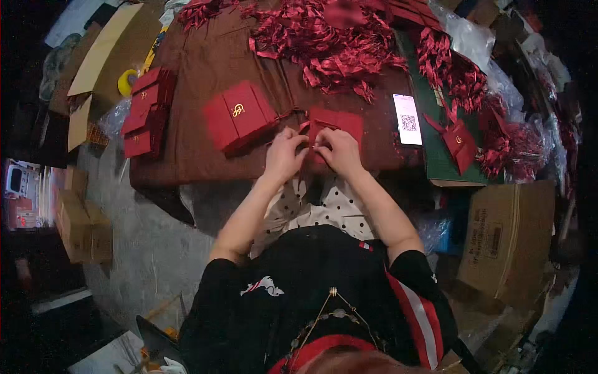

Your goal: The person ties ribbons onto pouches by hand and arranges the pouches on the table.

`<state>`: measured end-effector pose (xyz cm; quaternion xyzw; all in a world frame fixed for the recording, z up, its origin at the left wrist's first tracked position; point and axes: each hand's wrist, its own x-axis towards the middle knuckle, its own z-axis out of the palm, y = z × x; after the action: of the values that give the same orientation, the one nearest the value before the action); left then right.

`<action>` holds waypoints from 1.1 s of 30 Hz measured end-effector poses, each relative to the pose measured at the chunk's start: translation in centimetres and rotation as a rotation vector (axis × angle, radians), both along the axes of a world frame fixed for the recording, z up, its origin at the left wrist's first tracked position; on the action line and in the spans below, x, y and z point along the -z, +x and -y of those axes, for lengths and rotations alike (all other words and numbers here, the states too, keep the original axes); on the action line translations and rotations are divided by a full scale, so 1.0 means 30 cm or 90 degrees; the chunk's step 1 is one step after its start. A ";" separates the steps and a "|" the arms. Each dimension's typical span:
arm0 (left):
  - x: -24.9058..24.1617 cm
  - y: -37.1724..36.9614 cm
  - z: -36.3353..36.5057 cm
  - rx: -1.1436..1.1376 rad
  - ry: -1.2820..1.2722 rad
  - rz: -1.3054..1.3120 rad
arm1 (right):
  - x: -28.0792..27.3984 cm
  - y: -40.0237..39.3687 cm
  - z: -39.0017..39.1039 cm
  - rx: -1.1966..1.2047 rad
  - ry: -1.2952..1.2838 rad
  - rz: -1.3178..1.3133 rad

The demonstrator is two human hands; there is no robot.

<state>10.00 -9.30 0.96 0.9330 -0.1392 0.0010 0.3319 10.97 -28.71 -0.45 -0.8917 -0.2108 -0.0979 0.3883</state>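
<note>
The pouch (346,119) lies under the right hand (341,153), left hand (284,156) just beside; both hands' fingers bunch together (grip unclear).

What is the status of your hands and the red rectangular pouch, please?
Left hand and right hand at the pouch, fingertips close together. Exact grip unclear. Red pouch stack with gold lettering sits close, on left side.
</note>
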 end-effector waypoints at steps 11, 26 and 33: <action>0.004 0.011 0.042 0.047 0.083 0.175 | 0.001 -0.075 0.077 0.137 -0.058 0.129; -0.006 -0.209 -0.209 -0.182 0.030 0.096 | -0.004 -0.084 0.161 0.068 -0.127 0.042; 0.033 -0.210 -0.155 -0.162 -0.009 0.130 | 0.002 -0.210 0.281 -0.086 -0.252 0.105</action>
<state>3.69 -4.64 -0.04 0.9357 -0.0529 0.1388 0.3200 4.66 -37.15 -0.50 -0.9234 -0.3162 -0.1011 0.1925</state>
